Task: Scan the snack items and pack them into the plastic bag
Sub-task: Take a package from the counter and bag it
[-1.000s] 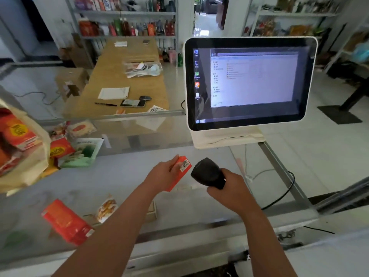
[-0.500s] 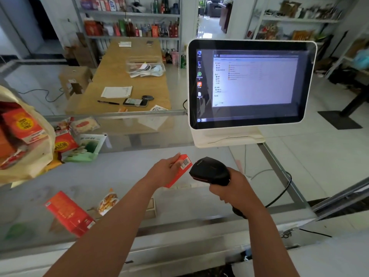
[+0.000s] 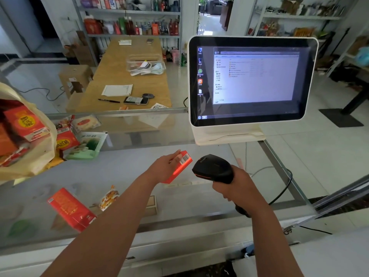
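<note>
Barely anything has shifted: the left hand (image 3: 162, 169) still grips the orange snack box (image 3: 180, 168) above the glass worktop (image 3: 123, 172). Its barcode end is turned toward 3 o'clock, where the black barcode scanner (image 3: 214, 167) sits just beside it, clenched in the right hand (image 3: 233, 185). At 9 o'clock the plastic bag (image 3: 40, 162) lies part-filled with snack packs.

A small shop: a till screen (image 3: 253, 80) stands on a glass counter (image 3: 123, 168) strewn with packaged snacks (image 3: 87, 142), a barcode scanner (image 3: 216, 167) is held over it, and metal shelves (image 3: 131, 36) behind hold bottles (image 3: 129, 27) and boxed goods (image 3: 103, 2) (labels too small to read).
</note>
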Tool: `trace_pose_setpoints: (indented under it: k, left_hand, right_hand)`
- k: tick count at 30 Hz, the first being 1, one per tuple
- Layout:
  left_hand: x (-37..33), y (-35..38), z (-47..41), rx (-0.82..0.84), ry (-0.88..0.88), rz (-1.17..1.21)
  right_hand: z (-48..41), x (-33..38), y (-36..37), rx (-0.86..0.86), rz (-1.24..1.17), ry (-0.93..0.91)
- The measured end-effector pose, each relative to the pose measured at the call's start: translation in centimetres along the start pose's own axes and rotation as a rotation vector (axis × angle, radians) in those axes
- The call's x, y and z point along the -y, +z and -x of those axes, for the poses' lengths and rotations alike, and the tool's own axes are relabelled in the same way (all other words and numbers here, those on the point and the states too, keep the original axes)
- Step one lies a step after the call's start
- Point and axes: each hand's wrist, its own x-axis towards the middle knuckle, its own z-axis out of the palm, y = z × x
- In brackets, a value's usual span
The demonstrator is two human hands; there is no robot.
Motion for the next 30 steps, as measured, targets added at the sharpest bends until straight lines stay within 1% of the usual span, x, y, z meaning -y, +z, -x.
trace_pose_setpoints:
  k: [11,26,30]
  left_hand:
    - [-0.4,0.1,0.4,-0.017,0.029,0.013]
    - [-0.5,0.3,0.5,-0.034,0.023,-0.001]
    - [-0.4,0.5,0.5,-0.038,0.026,0.010]
  right_hand:
    - [-0.1,-0.3,0.0,0.010,0.022,-0.003]
    - [-0.5,-1.3,0.3,-0.016,-0.004,-0.038]
    - [-1.2,-2.0,1.2,-0.048,0.004,-0.060]
